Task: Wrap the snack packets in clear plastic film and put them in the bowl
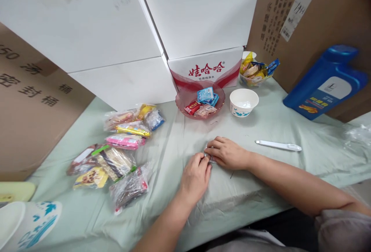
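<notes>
My left hand and my right hand meet at the middle of the cloth-covered table. Both have their fingers closed on a small clear plastic packet, mostly covered by the fingers, so its contents cannot be made out. Beyond the hands stands a pink glass bowl with red, blue and pale snack packets in it. Beside that bowl is a white paper bowl with something clear or white inside. To the right of my right hand lies a white utility knife.
Several packaged snacks lie in a loose group on the left. At back right are a bowl of snacks and a blue bottle leaning on a cardboard box. A paper tub stands at front left. White cabinets rise behind.
</notes>
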`<state>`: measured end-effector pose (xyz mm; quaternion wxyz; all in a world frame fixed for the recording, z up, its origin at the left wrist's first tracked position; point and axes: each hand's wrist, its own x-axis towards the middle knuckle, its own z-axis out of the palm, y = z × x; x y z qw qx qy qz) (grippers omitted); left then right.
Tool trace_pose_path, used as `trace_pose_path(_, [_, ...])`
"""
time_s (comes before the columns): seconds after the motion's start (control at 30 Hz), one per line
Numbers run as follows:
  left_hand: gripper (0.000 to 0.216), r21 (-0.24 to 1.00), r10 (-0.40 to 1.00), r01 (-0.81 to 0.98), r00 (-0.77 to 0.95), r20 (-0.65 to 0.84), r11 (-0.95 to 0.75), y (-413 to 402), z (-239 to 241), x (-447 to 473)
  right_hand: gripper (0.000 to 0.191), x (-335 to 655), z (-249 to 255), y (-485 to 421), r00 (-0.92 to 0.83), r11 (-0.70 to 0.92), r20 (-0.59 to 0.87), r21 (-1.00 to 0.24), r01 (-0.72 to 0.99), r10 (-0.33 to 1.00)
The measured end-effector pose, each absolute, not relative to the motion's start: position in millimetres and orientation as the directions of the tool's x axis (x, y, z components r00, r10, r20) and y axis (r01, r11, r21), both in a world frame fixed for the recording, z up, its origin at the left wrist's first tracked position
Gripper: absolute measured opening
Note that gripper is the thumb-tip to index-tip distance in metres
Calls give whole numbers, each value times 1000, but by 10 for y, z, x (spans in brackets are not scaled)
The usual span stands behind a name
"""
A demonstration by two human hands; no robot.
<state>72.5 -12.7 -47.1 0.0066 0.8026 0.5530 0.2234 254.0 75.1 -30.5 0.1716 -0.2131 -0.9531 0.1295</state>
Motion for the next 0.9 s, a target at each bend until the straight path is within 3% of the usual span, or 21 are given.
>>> trace_pose_path(0.17, [23,273,890,879,284,356,-390,-143,-479,722,29,2582,-305,786,-796,871,385,-354,340,467])
trace_pose_path(0.37, [20,334,889,861,248,386,-385,-153,-479,707,26,2558,-312,779,-842,867,279,-344,361,461])
trace_pose_path(0.6, [20,444,899,804,238,367,-394,-153,-431,662,24,2598,-327,876,-819,902,393,-288,321,417])
trace_pose_path(0.67, [20,474,909,791,240,342,-387,-159,-405,656,27,2710,-151,999,-720,885,514,-254,391,465])
trace_pose_path(0.77, [19,485,917,788,251,309,-379,-179,-358,669,29,2970,191,1302,-442,744,687,-219,631,576])
trace_pose_path(0.83, [18,478,922,795,260,287,-373,-194,-334,687,29,3145,348,1541,-342,599,677,-183,779,651])
trace_pose_path(0.9, [19,474,924,799,267,273,-371,-203,-324,702,29,3260,400,1743,-315,461,561,-137,877,766])
